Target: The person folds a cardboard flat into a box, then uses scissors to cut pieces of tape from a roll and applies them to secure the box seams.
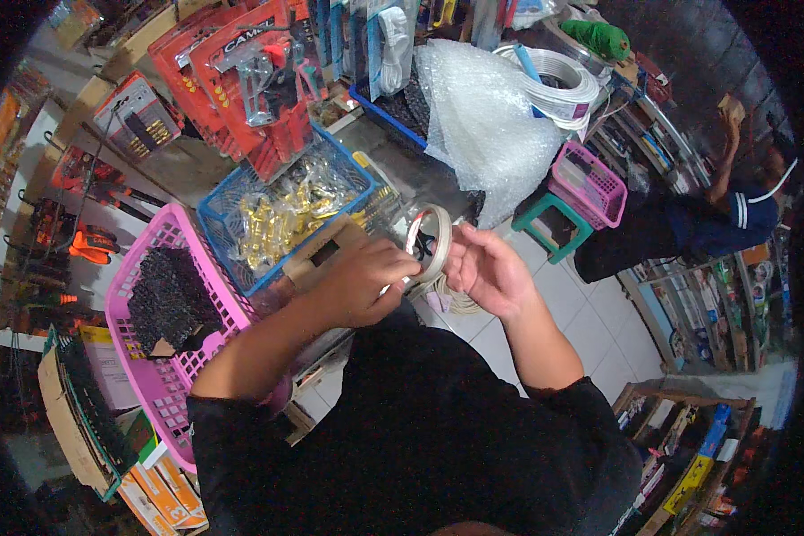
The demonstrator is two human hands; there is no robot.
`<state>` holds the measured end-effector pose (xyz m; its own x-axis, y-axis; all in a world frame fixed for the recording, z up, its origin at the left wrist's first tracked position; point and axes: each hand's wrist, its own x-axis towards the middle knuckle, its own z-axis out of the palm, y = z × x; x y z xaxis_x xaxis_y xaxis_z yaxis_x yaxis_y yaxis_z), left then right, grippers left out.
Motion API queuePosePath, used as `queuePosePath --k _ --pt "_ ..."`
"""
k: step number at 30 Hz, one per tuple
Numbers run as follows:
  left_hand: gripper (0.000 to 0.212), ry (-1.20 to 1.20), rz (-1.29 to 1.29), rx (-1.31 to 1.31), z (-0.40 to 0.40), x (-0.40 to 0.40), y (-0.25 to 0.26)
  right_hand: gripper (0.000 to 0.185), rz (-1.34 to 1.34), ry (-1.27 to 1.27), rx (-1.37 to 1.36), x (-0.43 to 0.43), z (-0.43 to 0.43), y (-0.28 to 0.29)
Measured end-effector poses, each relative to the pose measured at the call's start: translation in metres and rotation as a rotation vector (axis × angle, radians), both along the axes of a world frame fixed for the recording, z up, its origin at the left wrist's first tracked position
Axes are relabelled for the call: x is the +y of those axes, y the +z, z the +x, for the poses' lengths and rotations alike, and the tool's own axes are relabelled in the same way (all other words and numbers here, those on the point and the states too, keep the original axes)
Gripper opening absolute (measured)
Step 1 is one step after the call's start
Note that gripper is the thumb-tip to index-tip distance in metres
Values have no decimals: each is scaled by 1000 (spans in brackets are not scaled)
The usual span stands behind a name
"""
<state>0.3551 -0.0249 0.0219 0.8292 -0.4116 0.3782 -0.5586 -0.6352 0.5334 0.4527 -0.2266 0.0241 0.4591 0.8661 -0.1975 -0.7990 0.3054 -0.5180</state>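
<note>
A roll of whitish tape [441, 248] is held upright in front of the black shirt. My left hand [368, 278] grips its near left edge between thumb and fingers. On the roll's right side my right hand [486, 268] is half curled, palm up, with its fingertips at or close to the rim; whether they touch it cannot be told. Something small and dark shows through the roll's opening. Below the hands lies a coil of pale cable [452, 298], partly hidden. To the left, a blue basket [244, 285] holds bagged brass-coloured fittings [275, 218].
A pink basket [194, 395] with black wrap stands left. Carded tools [248, 80] hang above the blue basket. Bubble wrap [486, 120] lies ahead beside a white cable coil [556, 80]. A green stool [556, 228] and small pink basket [589, 181] are right, near another person [683, 228].
</note>
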Motion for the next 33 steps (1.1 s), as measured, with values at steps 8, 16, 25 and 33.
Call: queuePosePath --k 8,16,25,33 --pt "52 271 40 205 -7 0 -3 11 -239 72 -674 1 -39 -14" --pt "56 204 111 -256 -8 -3 -8 24 -356 -19 -1170 1 -45 -14" --pt "44 210 179 -306 -12 -9 4 20 -411 -198 -1026 16 -54 -8" --pt "20 270 -74 -149 -17 -1 -8 13 -385 -207 -745 14 -57 -3"
